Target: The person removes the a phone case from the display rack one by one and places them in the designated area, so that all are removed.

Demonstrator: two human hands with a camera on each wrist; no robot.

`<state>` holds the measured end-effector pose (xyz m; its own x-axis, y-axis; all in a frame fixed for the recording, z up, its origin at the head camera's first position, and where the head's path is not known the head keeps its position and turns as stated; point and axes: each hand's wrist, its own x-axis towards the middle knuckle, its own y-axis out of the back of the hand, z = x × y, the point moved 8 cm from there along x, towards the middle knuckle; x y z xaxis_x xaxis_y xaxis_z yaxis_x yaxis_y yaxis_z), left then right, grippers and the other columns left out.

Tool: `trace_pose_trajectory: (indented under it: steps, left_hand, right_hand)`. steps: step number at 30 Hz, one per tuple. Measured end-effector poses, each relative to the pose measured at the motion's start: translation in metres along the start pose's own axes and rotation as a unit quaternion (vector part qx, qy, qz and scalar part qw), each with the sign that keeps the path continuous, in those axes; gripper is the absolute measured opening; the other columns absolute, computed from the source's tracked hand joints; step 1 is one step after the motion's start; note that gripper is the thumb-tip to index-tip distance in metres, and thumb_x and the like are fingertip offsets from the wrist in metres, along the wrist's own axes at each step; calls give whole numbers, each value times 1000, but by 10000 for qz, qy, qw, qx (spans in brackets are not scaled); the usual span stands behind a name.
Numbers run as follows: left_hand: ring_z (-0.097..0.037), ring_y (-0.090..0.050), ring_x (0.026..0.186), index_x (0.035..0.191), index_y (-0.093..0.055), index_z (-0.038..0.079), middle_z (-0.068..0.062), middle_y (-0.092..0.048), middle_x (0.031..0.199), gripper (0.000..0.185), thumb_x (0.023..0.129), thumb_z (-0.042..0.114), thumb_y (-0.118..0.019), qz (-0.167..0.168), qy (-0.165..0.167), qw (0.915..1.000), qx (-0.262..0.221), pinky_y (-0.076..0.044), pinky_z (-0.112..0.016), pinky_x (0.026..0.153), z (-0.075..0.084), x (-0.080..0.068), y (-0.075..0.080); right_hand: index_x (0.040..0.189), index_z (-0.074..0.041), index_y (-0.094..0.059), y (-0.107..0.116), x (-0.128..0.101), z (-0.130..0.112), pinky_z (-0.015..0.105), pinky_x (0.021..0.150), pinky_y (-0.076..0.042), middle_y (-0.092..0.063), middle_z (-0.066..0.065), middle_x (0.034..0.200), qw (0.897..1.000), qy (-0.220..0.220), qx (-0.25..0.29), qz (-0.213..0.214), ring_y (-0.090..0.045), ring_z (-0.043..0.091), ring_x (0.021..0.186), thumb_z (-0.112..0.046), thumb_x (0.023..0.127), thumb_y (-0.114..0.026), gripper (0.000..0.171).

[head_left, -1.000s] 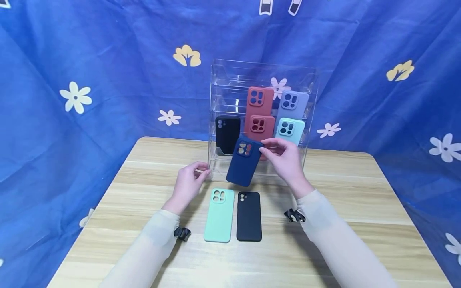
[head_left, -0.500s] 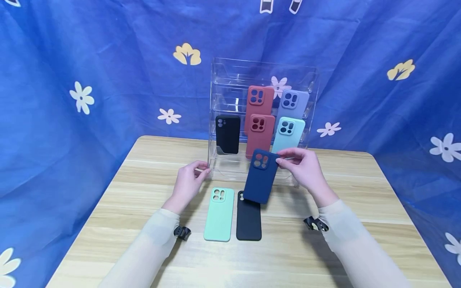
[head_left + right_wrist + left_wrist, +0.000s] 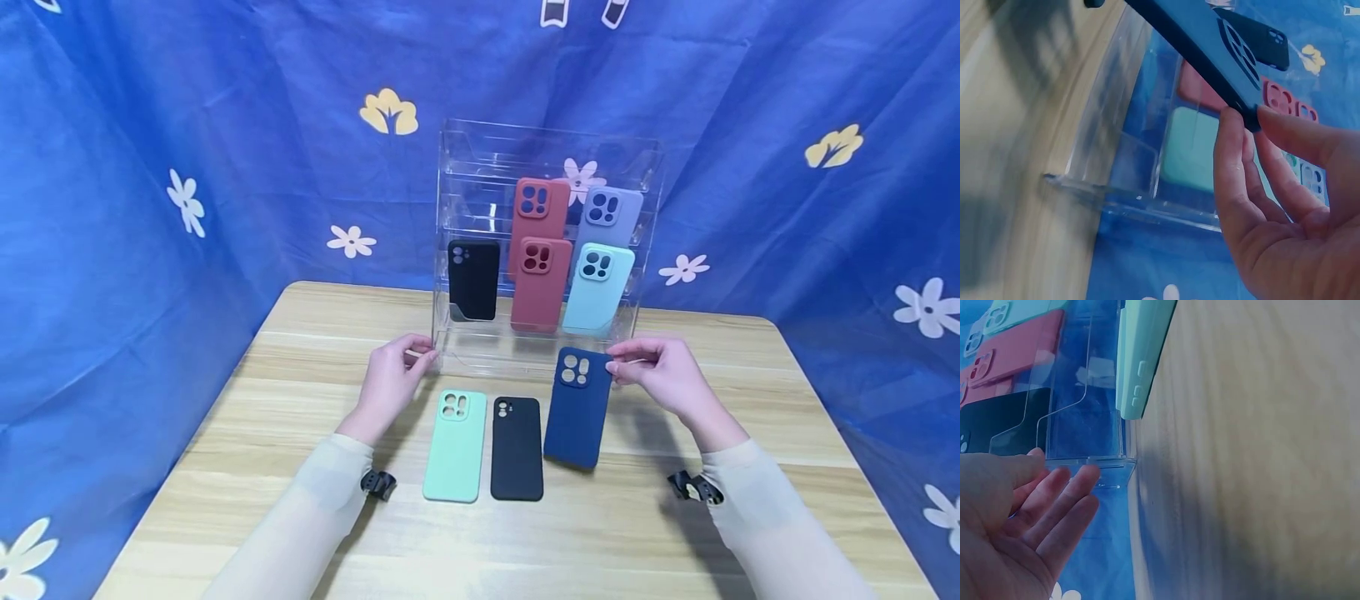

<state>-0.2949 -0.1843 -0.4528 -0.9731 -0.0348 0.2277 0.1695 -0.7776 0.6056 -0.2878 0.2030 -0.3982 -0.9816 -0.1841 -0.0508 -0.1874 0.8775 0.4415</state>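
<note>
My right hand point(image 3: 663, 375) pinches a navy blue phone case point(image 3: 579, 408) by its upper right corner, thumb on one face and fingers on the other. The case tilts low over the table, right of a black phone case point(image 3: 516, 450) lying flat. Left of that lies a mint green phone case point(image 3: 455, 450). With its fingers fairly straight, my left hand point(image 3: 392, 379) touches the lower left side of a clear acrylic display rack point(image 3: 480, 354). In the left wrist view its fingertips point(image 3: 1090, 474) are right at the rack's side edge.
In the rack stand another black phone case point(image 3: 474, 283), two red phone cases point(image 3: 542, 287) one above the other, a lavender phone case point(image 3: 624, 218) and a light cyan phone case point(image 3: 596, 300). A blue patterned curtain point(image 3: 285, 167) hangs behind the wooden table point(image 3: 720, 358).
My right hand has carried the navy phone case rightward and down, from in front of the rack, across the black case's top, to that case's right side. The left hand stays at the rack.
</note>
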Motion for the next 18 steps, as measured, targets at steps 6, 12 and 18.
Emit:
trace_pose_trajectory:
  steps: [6, 12, 18]
  left_hand:
    - [-27, -77, 90, 118, -71, 5, -14, -76, 110, 23, 99, 18, -70, -54, 69, 10000, 7, -66, -42, 85, 0, -1, 0]
    - [-29, -77, 91, 118, -71, 4, -15, -76, 110, 23, 99, 17, -70, -16, 69, 10000, 27, -65, -44, 86, 1, -1, 1]
    - [-29, -77, 90, 118, -70, 4, -15, -75, 111, 24, 99, 18, -70, -38, 50, 10000, 16, -66, -44, 85, 0, -1, 1]
  right_hand:
    - [120, 9, -70, -1, -3, 14, 27, 76, -65, -78, 21, 103, 9994, -180, -40, -278, -77, 15, 79, -6, 93, -75, 31]
    - [117, 10, -71, -9, 0, 31, 34, 75, -67, -79, 18, 100, 9985, -269, 22, -470, -78, 25, 82, -3, 91, -75, 29]
    - [115, 9, -73, -18, 1, 37, 38, 77, -67, -78, 22, 106, 9988, -218, 59, -425, -78, 24, 83, -4, 90, -78, 29]
